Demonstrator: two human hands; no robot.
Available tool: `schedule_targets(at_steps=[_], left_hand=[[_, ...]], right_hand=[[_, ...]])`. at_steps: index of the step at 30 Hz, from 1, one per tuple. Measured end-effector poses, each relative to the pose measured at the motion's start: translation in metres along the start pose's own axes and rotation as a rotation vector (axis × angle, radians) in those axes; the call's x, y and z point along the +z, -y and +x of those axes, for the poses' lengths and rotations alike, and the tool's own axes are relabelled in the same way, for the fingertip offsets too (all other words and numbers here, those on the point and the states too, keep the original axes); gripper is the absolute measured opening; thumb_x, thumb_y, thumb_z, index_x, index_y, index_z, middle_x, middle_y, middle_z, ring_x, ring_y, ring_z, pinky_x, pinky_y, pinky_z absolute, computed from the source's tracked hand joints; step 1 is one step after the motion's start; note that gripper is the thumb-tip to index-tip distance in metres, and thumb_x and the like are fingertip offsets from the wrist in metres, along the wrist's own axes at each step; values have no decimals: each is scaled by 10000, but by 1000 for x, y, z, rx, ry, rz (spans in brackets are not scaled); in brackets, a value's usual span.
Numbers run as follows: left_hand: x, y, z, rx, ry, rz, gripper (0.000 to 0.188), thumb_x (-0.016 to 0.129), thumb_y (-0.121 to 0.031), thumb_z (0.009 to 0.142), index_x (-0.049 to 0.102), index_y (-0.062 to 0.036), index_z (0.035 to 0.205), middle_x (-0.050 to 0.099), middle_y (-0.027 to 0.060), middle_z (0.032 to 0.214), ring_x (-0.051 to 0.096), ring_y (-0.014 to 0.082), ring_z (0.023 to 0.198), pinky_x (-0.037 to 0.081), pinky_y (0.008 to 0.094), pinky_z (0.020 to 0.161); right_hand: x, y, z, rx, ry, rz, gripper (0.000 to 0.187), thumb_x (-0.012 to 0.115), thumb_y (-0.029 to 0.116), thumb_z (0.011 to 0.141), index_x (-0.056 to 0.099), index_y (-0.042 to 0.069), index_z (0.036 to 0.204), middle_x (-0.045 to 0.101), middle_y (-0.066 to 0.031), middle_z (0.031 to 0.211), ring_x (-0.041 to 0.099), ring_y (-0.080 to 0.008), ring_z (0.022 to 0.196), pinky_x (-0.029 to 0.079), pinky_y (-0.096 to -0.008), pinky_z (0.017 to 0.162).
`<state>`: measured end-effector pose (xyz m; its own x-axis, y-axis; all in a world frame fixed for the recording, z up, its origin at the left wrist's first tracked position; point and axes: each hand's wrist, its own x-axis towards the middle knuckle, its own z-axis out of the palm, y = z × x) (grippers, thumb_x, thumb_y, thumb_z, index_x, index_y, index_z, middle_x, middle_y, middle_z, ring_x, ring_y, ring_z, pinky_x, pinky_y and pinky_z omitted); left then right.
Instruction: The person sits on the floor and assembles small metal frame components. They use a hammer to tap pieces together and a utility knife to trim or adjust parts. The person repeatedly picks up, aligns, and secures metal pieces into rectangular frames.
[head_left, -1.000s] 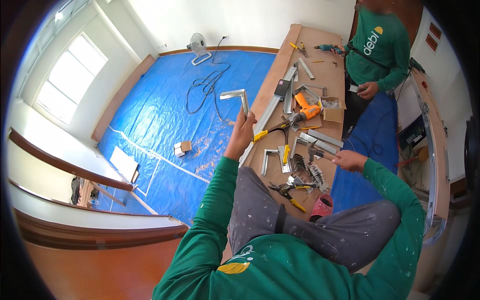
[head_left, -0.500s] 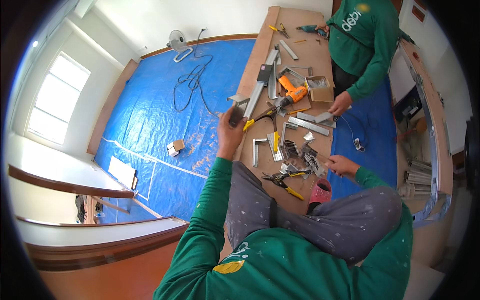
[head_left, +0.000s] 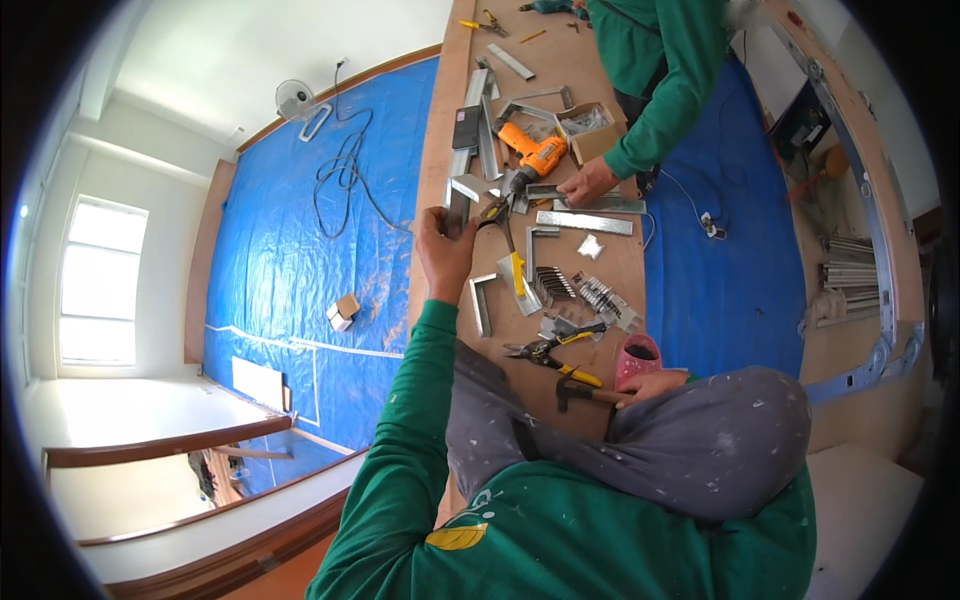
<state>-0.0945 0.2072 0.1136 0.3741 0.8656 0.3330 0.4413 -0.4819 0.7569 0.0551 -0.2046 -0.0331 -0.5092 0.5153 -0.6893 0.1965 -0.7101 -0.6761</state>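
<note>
My left hand [head_left: 445, 252] is closed on a bent metal channel piece [head_left: 458, 208], held up above the left edge of the board. Low on the right, beside my knee, my right hand [head_left: 652, 387] grips a hammer [head_left: 598, 395] by its wooden handle; its dark head points left. Tin snips with yellow-and-black handles [head_left: 556, 356] lie just beyond the hammer. Another pair of yellow-handled snips [head_left: 514, 258] rests near my left hand. Around them are a bent metal angle [head_left: 481, 304], a row of black screws [head_left: 553, 284] and a flat metal strip [head_left: 585, 222].
Across the brown board [head_left: 590, 70], a co-worker's hand [head_left: 588, 182] holds a metal piece. An orange drill [head_left: 533, 152] lies beside an open cardboard box [head_left: 592, 132]. Blue sheeting [head_left: 270, 230] covers the floor on both sides, with a cable [head_left: 345, 170] and a fan [head_left: 294, 100].
My right hand has drawn the hammer back towards me, from the small parts to my knee. The co-worker's hand has moved left over the board. The view has shifted too.
</note>
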Motion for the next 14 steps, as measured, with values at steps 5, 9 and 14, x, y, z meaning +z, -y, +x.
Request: schedule_targets(at_steps=[5, 9, 14], left_hand=[[33, -8, 4, -12, 45, -167, 333, 853, -144, 883, 559, -25, 982, 631, 33, 741, 615, 138, 637, 491, 325, 593], [41, -24, 6, -142, 86, -486, 295, 808, -152, 952, 541, -46, 1020, 605, 12, 725, 574, 90, 584, 451, 280, 529], [34, -40, 22, -246, 110, -505, 361, 815, -217, 956, 533, -54, 1113, 637, 38, 772, 602, 110, 604, 484, 281, 541]], right_hand=[[5, -9, -1, 2, 119, 239, 778, 687, 492, 1027, 455, -31, 1554, 626, -121, 1397, 581, -163, 1241, 491, -342, 1031], [4, 3, -3, 87, 109, 146, 708, 671, 431, 1060, 448, -2, 1574, 607, -63, 1413, 538, -117, 1268, 481, -321, 1040], [-10, -10, 27, 53, 308, 5, 928, 714, 588, 983, 354, 46, 1645, 499, -93, 1577, 446, -132, 1410, 386, -331, 1166]])
